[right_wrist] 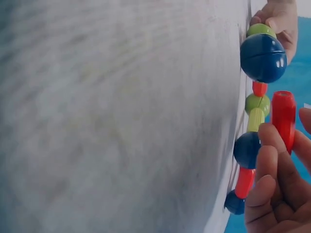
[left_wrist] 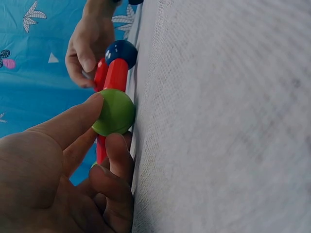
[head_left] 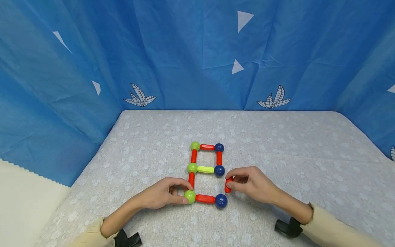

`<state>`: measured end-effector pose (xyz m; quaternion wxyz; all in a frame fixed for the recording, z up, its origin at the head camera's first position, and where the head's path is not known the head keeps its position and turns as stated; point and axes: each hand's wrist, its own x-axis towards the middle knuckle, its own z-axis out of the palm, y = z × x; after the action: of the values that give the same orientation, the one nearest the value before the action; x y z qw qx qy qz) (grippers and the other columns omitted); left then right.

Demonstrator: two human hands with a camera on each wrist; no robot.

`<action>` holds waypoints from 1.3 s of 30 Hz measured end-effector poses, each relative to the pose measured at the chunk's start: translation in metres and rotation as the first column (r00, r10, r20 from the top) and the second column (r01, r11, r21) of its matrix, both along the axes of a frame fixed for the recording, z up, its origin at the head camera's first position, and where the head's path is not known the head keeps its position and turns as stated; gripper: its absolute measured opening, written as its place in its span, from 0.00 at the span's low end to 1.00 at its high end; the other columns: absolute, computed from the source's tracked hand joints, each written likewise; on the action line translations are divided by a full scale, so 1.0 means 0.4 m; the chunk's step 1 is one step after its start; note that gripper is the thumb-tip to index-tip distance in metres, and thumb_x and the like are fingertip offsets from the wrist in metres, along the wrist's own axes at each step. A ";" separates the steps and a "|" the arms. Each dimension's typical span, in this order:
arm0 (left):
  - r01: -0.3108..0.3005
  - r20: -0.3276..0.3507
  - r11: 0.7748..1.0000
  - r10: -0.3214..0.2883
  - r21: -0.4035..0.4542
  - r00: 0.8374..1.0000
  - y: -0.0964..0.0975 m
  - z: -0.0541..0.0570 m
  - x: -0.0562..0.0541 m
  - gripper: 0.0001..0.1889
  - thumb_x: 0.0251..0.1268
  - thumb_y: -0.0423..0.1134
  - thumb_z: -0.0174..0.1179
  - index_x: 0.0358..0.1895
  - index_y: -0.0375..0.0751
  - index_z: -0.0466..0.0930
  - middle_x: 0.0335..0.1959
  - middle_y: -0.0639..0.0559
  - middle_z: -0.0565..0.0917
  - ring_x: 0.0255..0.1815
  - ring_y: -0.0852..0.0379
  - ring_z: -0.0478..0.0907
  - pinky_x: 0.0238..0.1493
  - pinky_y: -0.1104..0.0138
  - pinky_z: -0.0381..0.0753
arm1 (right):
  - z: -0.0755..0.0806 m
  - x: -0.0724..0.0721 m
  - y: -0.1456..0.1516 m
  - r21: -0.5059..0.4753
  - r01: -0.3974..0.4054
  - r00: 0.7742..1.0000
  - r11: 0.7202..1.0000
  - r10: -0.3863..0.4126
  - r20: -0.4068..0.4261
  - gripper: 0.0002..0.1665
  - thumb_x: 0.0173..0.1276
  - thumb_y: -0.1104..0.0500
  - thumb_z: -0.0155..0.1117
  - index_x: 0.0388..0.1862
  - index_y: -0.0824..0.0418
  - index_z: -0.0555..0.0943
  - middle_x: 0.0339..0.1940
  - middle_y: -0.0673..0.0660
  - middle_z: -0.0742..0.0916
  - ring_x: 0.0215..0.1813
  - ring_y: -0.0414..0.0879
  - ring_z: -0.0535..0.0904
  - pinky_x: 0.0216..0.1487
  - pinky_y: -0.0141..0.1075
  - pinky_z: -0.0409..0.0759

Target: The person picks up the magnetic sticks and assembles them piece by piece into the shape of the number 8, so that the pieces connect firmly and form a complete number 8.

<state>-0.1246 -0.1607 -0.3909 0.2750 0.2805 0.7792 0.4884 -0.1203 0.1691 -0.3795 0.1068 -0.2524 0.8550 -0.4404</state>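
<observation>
On the tabletop lies a ladder-like frame of magnetic balls and rods. My left hand [head_left: 158,193] pinches the nearest green ball [head_left: 190,197] between thumb and fingers. From that ball a red rod [head_left: 205,199] runs to the near blue ball [head_left: 220,201], and another red rod [head_left: 191,180] leads away to the middle green ball [head_left: 192,168]. A yellow-green rod [head_left: 205,169] joins this one to the middle blue ball [head_left: 219,171]. In my right hand [head_left: 254,185] a loose red rod [right_wrist: 283,119] is pinched, held beside the gap between the middle and near blue balls, apart from both.
The far square ends in a green ball [head_left: 195,146] and a blue ball [head_left: 219,147], linked by a red rod [head_left: 207,147]. A pale patterned cloth covers the table [head_left: 296,151]. Blue curtains [head_left: 191,51] hang behind and at the sides. Each wrist wears a black strap.
</observation>
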 end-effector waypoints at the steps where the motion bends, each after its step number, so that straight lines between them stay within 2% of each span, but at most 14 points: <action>1: -0.001 0.002 1.000 0.001 0.000 1.000 0.000 0.001 0.000 0.15 0.65 0.39 0.67 0.54 0.46 0.82 0.45 0.51 0.80 0.25 0.61 0.70 0.27 0.71 0.69 | 0.000 -0.001 -0.003 -0.001 -0.005 1.000 1.000 0.005 0.006 0.09 0.68 0.55 0.68 0.44 0.57 0.86 0.28 0.43 0.87 0.30 0.41 0.81 0.32 0.35 0.78; 11: 0.009 -0.014 1.000 -0.009 -0.006 1.000 -0.001 -0.006 -0.004 0.14 0.65 0.41 0.67 0.53 0.47 0.82 0.45 0.52 0.80 0.25 0.62 0.70 0.27 0.71 0.69 | -0.008 -0.005 -0.016 0.008 -0.029 0.999 1.000 0.028 0.045 0.12 0.72 0.52 0.63 0.46 0.56 0.87 0.32 0.43 0.86 0.33 0.42 0.81 0.35 0.36 0.78; 18: 0.006 -0.013 1.000 -0.007 -0.016 1.000 -0.002 -0.006 -0.005 0.14 0.65 0.43 0.67 0.53 0.51 0.82 0.45 0.54 0.81 0.25 0.64 0.70 0.28 0.72 0.70 | -0.009 -0.002 -0.020 -0.019 -0.074 0.991 0.997 0.076 0.109 0.17 0.73 0.51 0.62 0.52 0.59 0.85 0.40 0.44 0.87 0.39 0.42 0.82 0.41 0.36 0.80; 26: 0.017 -0.009 1.000 -0.017 0.010 1.000 0.001 -0.007 -0.004 0.15 0.65 0.40 0.67 0.53 0.45 0.82 0.44 0.50 0.80 0.25 0.62 0.70 0.27 0.71 0.69 | -0.011 -0.001 -0.026 0.000 -0.077 0.990 0.997 0.077 0.122 0.18 0.73 0.50 0.62 0.53 0.59 0.85 0.40 0.43 0.87 0.38 0.42 0.81 0.40 0.35 0.79; 30: 0.013 -0.002 1.000 -0.013 0.008 1.000 -0.002 -0.008 -0.005 0.15 0.65 0.41 0.67 0.53 0.46 0.82 0.45 0.51 0.80 0.24 0.62 0.70 0.27 0.71 0.69 | -0.010 -0.002 -0.031 0.030 -0.069 0.989 0.997 0.064 0.137 0.19 0.73 0.49 0.62 0.55 0.60 0.84 0.40 0.44 0.86 0.38 0.43 0.79 0.38 0.34 0.78; 35: 0.001 0.008 1.000 -0.001 -0.007 1.000 -0.005 -0.011 -0.007 0.15 0.65 0.42 0.67 0.53 0.51 0.82 0.45 0.53 0.81 0.24 0.63 0.70 0.27 0.72 0.70 | -0.009 -0.002 -0.036 0.071 -0.072 0.992 0.995 0.064 0.109 0.19 0.72 0.49 0.63 0.55 0.58 0.84 0.36 0.44 0.84 0.32 0.43 0.75 0.30 0.33 0.71; 39: 0.001 0.006 1.000 -0.001 -0.009 1.000 -0.006 -0.013 -0.007 0.15 0.65 0.42 0.67 0.54 0.51 0.82 0.46 0.53 0.81 0.25 0.63 0.70 0.27 0.72 0.70 | -0.008 -0.001 -0.038 0.082 -0.081 0.993 0.993 0.074 0.094 0.19 0.72 0.50 0.63 0.56 0.58 0.83 0.36 0.44 0.83 0.30 0.43 0.73 0.29 0.32 0.70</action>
<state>-0.1275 -0.1630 -0.3962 0.2788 0.2781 0.7804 0.4857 -0.1208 0.1540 -0.3826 0.1732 -0.2603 0.8569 -0.4097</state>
